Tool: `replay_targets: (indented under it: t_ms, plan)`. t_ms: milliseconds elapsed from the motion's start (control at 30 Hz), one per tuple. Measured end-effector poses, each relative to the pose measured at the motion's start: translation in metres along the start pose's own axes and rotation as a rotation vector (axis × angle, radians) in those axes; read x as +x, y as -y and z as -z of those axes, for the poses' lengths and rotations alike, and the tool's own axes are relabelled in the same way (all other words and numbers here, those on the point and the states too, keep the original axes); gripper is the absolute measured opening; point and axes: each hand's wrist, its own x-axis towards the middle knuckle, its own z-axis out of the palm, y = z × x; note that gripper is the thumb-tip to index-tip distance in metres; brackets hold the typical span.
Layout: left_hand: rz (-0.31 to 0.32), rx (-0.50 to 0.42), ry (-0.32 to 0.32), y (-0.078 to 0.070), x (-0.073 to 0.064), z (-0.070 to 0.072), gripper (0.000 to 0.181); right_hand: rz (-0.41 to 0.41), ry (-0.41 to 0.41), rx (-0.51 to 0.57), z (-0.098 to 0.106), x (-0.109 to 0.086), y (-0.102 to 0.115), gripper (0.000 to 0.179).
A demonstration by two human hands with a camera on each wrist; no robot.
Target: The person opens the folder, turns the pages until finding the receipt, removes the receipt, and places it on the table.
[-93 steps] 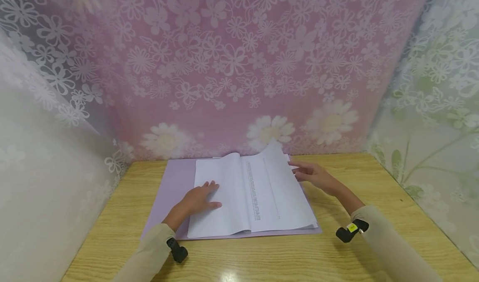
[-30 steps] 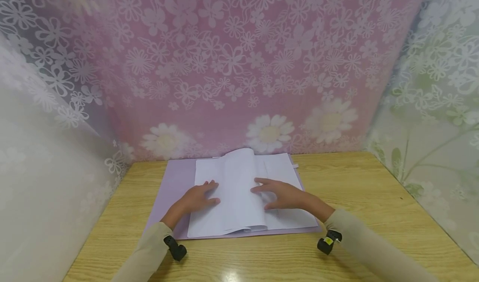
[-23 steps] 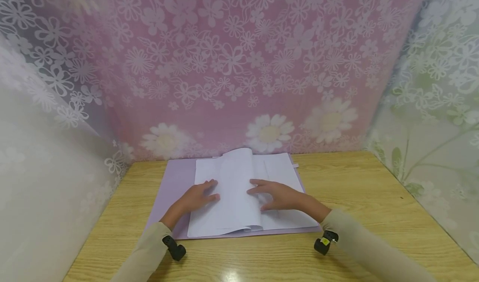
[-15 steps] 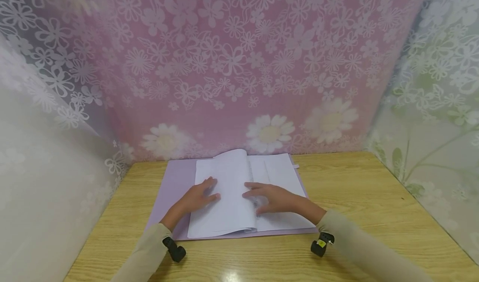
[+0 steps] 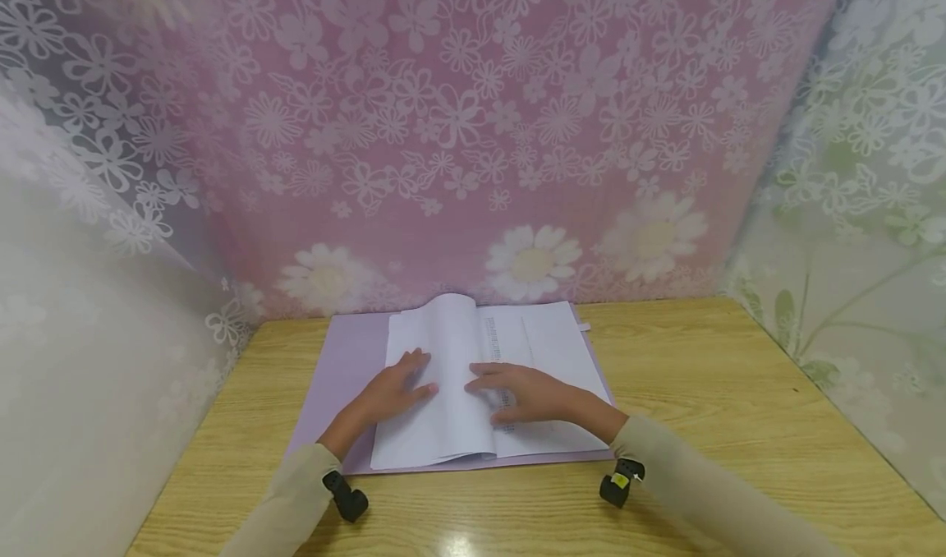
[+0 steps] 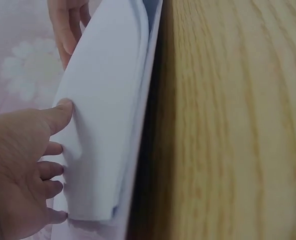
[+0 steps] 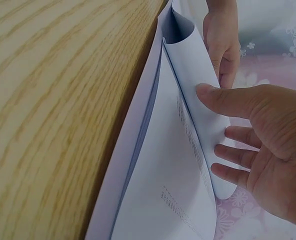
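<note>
A stack of white printed paper (image 5: pixel 550 335) lies open on a lavender folder (image 5: pixel 342 368). One turned sheet (image 5: pixel 454 335) arches over toward the left side, with a rounded bend near the middle of the stack. My left hand (image 5: pixel 388 393) rests on the left pages with its fingers spread; the left wrist view shows the thumb and fingertips on the white paper (image 6: pixel 103 100). With extended fingers, my right hand (image 5: pixel 528 393) touches the bent sheet. In the right wrist view, the thumb lies against the curled sheet (image 7: pixel 188 55), and rows of small print run down the page beneath.
The wooden table (image 5: pixel 687 360) surrounds the folder. Behind it hangs a pink flowered curtain (image 5: pixel 399 212), with pale flowered sheets at both sides. A small white tab (image 5: pixel 585 327) sticks out at the folder's right edge. Black cameras (image 5: pixel 617 485) sit on both wrists.
My right hand has moved from the stack's right edge leftward to the middle, carrying the sheet over. The sheet's bend has shifted left, and the printed column shows again. My left hand has hardly moved.
</note>
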Motion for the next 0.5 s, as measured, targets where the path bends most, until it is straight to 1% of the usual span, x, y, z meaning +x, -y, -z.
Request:
replay_targets:
  t_ms: [167,267,400,500]
  plan:
    - [-0.024,0.063,-0.022,0.0036,0.0001,-0.0030,0.068,-0.004,0.023,-0.001,-0.0018,0.0006,-0.0002,0.051]
    - [-0.054,0.076,-0.034,0.0047,-0.0002,-0.0041,0.068,-0.006,0.043,-0.001,-0.0033,0.0014,0.0000,0.050]
    - [-0.055,0.110,-0.001,0.0029,-0.0013,-0.0046,0.069,0.011,0.053,0.005,-0.0032,0.0027,0.0011,0.048]
    - [-0.034,0.134,0.033,-0.0007,-0.0024,-0.0047,0.069,0.015,0.055,0.019,-0.0024,0.0031,0.0021,0.047]
